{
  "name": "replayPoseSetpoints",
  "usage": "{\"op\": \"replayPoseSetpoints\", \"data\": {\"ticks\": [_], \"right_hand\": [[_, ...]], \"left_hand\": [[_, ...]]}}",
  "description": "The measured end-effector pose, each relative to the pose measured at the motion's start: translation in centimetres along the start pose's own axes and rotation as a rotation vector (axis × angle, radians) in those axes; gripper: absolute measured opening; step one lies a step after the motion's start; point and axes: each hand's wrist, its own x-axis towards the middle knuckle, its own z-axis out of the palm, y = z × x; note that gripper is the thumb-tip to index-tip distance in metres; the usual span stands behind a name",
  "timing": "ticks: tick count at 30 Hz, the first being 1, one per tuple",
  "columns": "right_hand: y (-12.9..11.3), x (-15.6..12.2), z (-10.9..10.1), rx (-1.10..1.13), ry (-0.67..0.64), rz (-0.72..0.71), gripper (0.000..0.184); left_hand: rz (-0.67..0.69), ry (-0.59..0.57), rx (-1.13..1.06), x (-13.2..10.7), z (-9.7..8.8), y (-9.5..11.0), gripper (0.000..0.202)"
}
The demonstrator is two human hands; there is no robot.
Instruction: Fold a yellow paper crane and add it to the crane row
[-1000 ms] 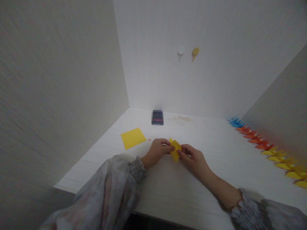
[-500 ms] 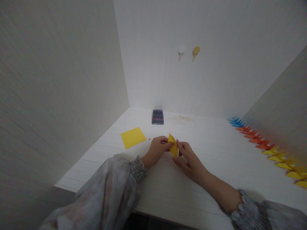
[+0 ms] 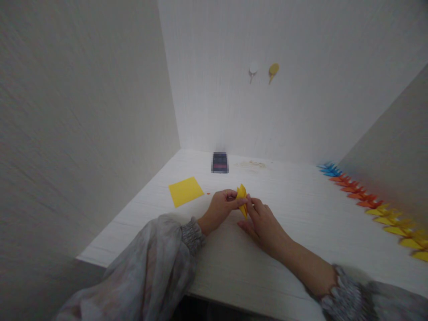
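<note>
A folded piece of yellow origami paper (image 3: 241,191) stands between my hands above the middle of the table, its narrow pointed shape nearly upright. My left hand (image 3: 222,206) pinches it from the left, thumb across the near face and fingers behind. At its right edge, the curled fingertips of my right hand (image 3: 262,220) are on the paper, while that thumb lies lower, near the bottom point. Fingers partly cover the folds. Left of my hands, a flat yellow paper sheet (image 3: 186,191) rests on the table, with a tiny orange scrap (image 3: 208,193) beside it.
Along the right side runs a row of folded paper pieces: blue (image 3: 330,170), orange-red (image 3: 357,191) and yellow (image 3: 397,223). A dark blurred rectangular object (image 3: 220,162) sits near the back wall. Two hooks, white (image 3: 253,70) and yellow (image 3: 273,70), are on that wall.
The folded paper has turned in my fingers and now shows a narrower, more layered side. My left thumb has shifted right across it, and my right thumb has moved slightly down and left.
</note>
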Motion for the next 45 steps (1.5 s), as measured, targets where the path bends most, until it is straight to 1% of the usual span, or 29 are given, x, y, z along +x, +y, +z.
{"op": "replayPoseSetpoints", "data": {"ticks": [2, 3, 4, 6, 8, 10, 12, 15, 17, 21, 25, 28, 32, 34, 40, 45], "right_hand": [[-0.1, -0.1, 0.1, 0.022, 0.004, 0.009, 0.063], [-0.1, -0.1, 0.0, 0.072, 0.009, 0.016, 0.062], [-0.1, -0.1, -0.1, 0.150, 0.013, 0.023, 0.060], [0.1, 0.0, -0.3, 0.364, 0.041, 0.060, 0.048], [0.5, 0.2, -0.6, 0.595, 0.095, 0.163, 0.036], [0.9, 0.4, -0.7, 0.801, 0.144, 0.308, 0.028], [1.2, 0.6, -0.7, 0.984, 0.163, 0.430, 0.022], [1.4, 0.8, -0.6, 1.142, 0.178, 0.538, 0.016], [1.4, 0.9, -0.6, 1.165, 0.183, 0.576, 0.016], [1.1, 0.9, -0.6, 1.160, 0.207, 0.604, 0.019], [1.0, 0.8, -0.4, 1.157, 0.211, 0.607, 0.019], [1.0, 0.8, -0.5, 1.111, 0.205, 0.573, 0.018], [1.0, 0.9, -1.1, 1.034, 0.140, 0.457, 0.016], [0.9, 0.8, -1.4, 1.025, 0.110, 0.431, 0.016], [0.9, 0.7, -1.9, 0.954, 0.088, 0.416, 0.013], [0.7, 0.7, -2.0, 0.974, 0.099, 0.426, 0.016]], "left_hand": [[0.002, 0.007, 0.042, 0.1, -0.1, -0.2, 0.029], [0.000, 0.013, 0.055, 0.1, -0.2, -0.3, 0.029], [-0.001, 0.019, 0.059, 0.2, -0.2, -0.3, 0.029], [-0.011, 0.029, 0.039, 0.3, -0.2, -0.4, 0.028], [-0.021, 0.016, 0.012, 0.4, -0.2, -0.4, 0.027], [-0.020, -0.023, 0.004, 0.3, -0.1, -0.3, 0.027], [-0.018, -0.075, -0.002, 0.2, 0.0, -0.2, 0.026], [-0.034, -0.137, -0.010, 0.1, 0.1, -0.1, 0.026], [-0.045, -0.158, 0.001, 0.0, 0.2, -0.2, 0.027], [-0.047, -0.169, 0.044, 0.0, 0.2, -0.3, 0.031], [-0.010, -0.144, 0.104, 0.1, 0.0, -0.4, 0.033], [-0.021, -0.144, 0.135, 0.0, -0.1, -0.6, 0.030], [-0.092, -0.208, 0.120, -0.2, -0.1, -0.6, 0.027], [-0.125, -0.228, 0.113, -0.3, -0.1, -0.5, 0.026], [-0.176, -0.260, 0.097, -0.5, 0.1, -0.2, 0.022], [-0.187, -0.288, 0.086, -0.5, 0.2, -0.2, 0.023]]}}
